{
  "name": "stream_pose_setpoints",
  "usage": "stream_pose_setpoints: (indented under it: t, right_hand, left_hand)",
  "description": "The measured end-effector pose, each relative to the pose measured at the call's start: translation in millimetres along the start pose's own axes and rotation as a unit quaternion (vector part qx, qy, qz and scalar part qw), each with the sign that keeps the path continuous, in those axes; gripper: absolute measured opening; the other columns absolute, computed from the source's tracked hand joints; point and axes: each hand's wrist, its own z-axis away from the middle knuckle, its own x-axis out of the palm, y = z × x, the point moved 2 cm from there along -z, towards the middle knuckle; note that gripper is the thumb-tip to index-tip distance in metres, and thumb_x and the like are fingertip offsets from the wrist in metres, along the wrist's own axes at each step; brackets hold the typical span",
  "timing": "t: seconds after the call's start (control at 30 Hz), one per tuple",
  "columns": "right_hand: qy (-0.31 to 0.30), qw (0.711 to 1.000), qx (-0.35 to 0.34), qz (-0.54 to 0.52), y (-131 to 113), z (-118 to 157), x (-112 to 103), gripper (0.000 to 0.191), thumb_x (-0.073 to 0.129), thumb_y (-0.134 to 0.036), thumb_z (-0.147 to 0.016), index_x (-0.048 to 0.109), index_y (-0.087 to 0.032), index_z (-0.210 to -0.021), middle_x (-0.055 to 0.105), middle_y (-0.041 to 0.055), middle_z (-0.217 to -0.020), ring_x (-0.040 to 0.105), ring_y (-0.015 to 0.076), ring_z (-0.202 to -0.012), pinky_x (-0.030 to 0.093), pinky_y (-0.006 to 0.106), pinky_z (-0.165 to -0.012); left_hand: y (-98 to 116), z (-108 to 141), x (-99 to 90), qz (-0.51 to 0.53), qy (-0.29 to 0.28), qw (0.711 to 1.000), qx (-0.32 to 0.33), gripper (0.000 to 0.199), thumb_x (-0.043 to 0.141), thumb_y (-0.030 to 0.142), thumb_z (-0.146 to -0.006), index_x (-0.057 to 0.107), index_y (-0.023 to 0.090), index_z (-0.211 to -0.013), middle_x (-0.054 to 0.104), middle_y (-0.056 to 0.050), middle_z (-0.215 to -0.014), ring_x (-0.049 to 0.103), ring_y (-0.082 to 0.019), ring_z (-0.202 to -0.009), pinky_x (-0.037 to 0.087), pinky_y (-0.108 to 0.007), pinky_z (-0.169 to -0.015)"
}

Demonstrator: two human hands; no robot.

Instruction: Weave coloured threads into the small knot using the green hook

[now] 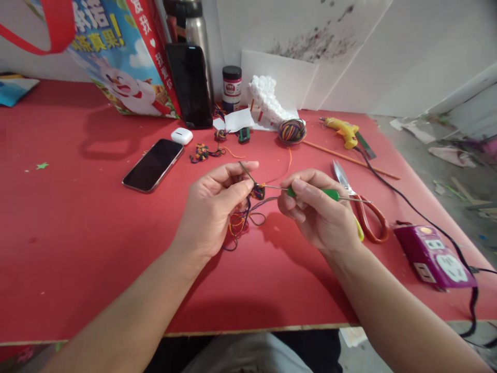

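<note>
My left hand (pixel 217 199) pinches a small dark multicoloured crocheted piece (pixel 258 192) between thumb and fingers, and a strand of yarn runs up over its index finger. Below that piece, loose loops of yarn (pixel 237 224) hang onto the red table. A crochet hook with a green grip (pixel 330 194) is held in my right hand (pixel 318 207); its thin metal shaft points left and its tip meets the crocheted piece. An orange strand leads back toward a multicoloured yarn ball (pixel 292 131).
On the red table (pixel 97 248) lie a phone (pixel 154 165), a white earbud case (pixel 181 135), red-handled scissors (pixel 365 207), a yellow glue gun (pixel 341 130) and a purple power socket (pixel 438 256) with a black cable. A bag (pixel 128 77) and upright phone (pixel 190 85) stand behind.
</note>
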Motion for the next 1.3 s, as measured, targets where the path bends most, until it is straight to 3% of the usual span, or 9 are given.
stream_pose_setpoints:
  t: [0.27,0.5,0.87,1.07,1.2,1.3]
  right_hand:
    - [0.003,1.0,0.002,0.012,0.2,-0.1,-0.6,0.009,0.085,-0.03,-0.078,0.082,-0.021,-0.077,0.065,-0.0007,-0.057,0.044,0.0077,-0.046,0.032,0.024,-0.044]
    - [-0.014,1.0,0.016,-0.003,2.6,0.5,0.2,0.012,0.084,-0.032,-0.081,0.081,-0.02,-0.079,0.066,-0.0014,-0.058,0.041,0.0069,-0.045,0.032,0.026,-0.047]
    - [-0.025,0.99,0.073,-0.119,14.1,-2.8,2.5,0.013,0.086,-0.032,-0.082,0.081,-0.02,-0.083,0.06,-0.0054,-0.063,0.03,0.0043,-0.047,0.037,0.024,-0.051]
    - [-0.033,0.987,0.084,-0.134,14.4,-3.5,1.9,0.015,0.09,-0.032,-0.079,0.082,-0.02,-0.085,0.061,-0.0056,-0.063,0.03,0.0035,-0.047,0.038,0.023,-0.052]
    - [-0.04,0.988,0.081,-0.126,16.3,-2.5,2.6,0.015,0.088,-0.034,-0.082,0.082,-0.02,-0.085,0.063,-0.0048,-0.065,0.03,0.0038,-0.047,0.037,0.023,-0.051]
    - [-0.037,0.992,0.062,-0.104,16.2,-0.8,4.1,0.015,0.086,-0.035,-0.084,0.081,-0.021,-0.085,0.064,-0.0043,-0.066,0.032,0.0046,-0.047,0.038,0.025,-0.052]
  left_hand:
    - [-1.6,-0.6,-0.6,-0.01,-0.006,1.0,-0.006,0.022,0.082,0.014,-0.078,0.086,0.018,-0.099,0.065,0.001,-0.076,0.051,-0.005,-0.059,0.043,-0.016,-0.054]
    - [-5.2,0.1,-2.2,-0.005,-0.025,0.999,-0.019,0.025,0.085,0.015,-0.079,0.086,0.019,-0.104,0.07,-0.001,-0.086,0.064,-0.009,-0.073,0.055,-0.019,-0.065]
    - [-4.7,2.6,1.5,0.018,-0.017,0.999,-0.026,0.026,0.084,0.009,-0.077,0.086,0.018,-0.101,0.07,-0.001,-0.086,0.067,-0.009,-0.077,0.058,-0.014,-0.06]
    - [-7.1,4.7,0.6,0.001,-0.03,0.999,-0.014,0.027,0.087,0.018,-0.081,0.086,0.026,-0.106,0.071,-0.001,-0.093,0.068,-0.013,-0.077,0.066,-0.025,-0.062]
    - [-8.2,2.7,1.0,-0.002,-0.02,1.0,0.01,0.025,0.09,0.016,-0.078,0.087,0.025,-0.101,0.078,-0.002,-0.093,0.072,-0.014,-0.08,0.066,-0.023,-0.067]
    - [-7.9,1.5,2.4,0.005,-0.01,1.0,-0.009,0.028,0.093,0.014,-0.073,0.088,0.025,-0.098,0.078,-0.001,-0.085,0.075,-0.014,-0.081,0.065,-0.02,-0.065]
